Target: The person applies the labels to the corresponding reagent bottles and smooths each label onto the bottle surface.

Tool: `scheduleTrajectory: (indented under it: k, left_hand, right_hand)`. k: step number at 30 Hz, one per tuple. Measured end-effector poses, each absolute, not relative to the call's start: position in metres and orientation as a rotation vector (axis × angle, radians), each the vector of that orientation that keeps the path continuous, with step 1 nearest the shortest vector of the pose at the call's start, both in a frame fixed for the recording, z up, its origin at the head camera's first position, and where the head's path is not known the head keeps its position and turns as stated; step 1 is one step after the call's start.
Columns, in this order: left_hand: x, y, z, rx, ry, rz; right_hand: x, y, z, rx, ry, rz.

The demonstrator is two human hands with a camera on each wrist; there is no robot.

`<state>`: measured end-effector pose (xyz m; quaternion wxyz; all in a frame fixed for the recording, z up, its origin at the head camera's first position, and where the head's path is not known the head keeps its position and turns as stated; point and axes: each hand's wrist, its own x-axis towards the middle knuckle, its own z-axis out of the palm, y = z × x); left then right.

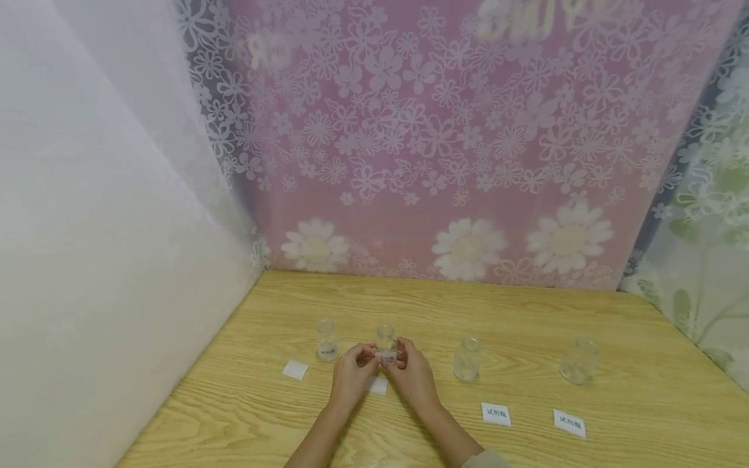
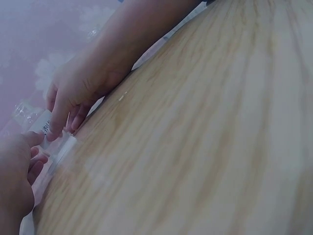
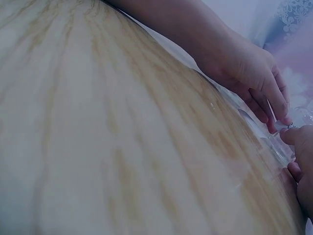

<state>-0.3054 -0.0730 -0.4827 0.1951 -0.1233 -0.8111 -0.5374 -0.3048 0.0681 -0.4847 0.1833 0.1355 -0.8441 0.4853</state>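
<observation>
In the head view a small clear glass bottle stands between both hands, with a white label bearing dark characters across its front. My left hand holds the bottle from the left, thumb at the label's edge. From the right, my right hand grips it with its thumb low on the label. The left wrist view shows the right thumb on the label. Behind the hands lies a white paper piece, partly hidden by them.
Left of the hands is another glass bottle with a label, near a blank white paper piece. To the right stand two more glass bottles, one nearer and one farther. Two printed labels, one left and one right, lie before them.
</observation>
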Motion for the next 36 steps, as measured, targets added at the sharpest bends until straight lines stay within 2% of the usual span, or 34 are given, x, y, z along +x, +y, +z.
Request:
scheduleTrajectory:
  k: [16, 21, 36]
  left_hand:
    - [-0.3023, -0.0721, -0.4803, -0.351, -2.261, -1.483]
    - [-0.3037, -0.0736, -0.4826, -0.353, -2.225, -1.619]
    - [-0.3072, -0.0758, -0.4863, -0.479, -2.222, -1.594]
  right_hand:
    - [-0.3023, 0.0676, -0.4821, 0.371, -2.382, 1.345]
    - [-0.3023, 0.0679, -0.4820, 0.359, -2.395, 1.358]
    - [-0.3024, 0.0720, -0.4802, 0.436, -2.364, 1.455]
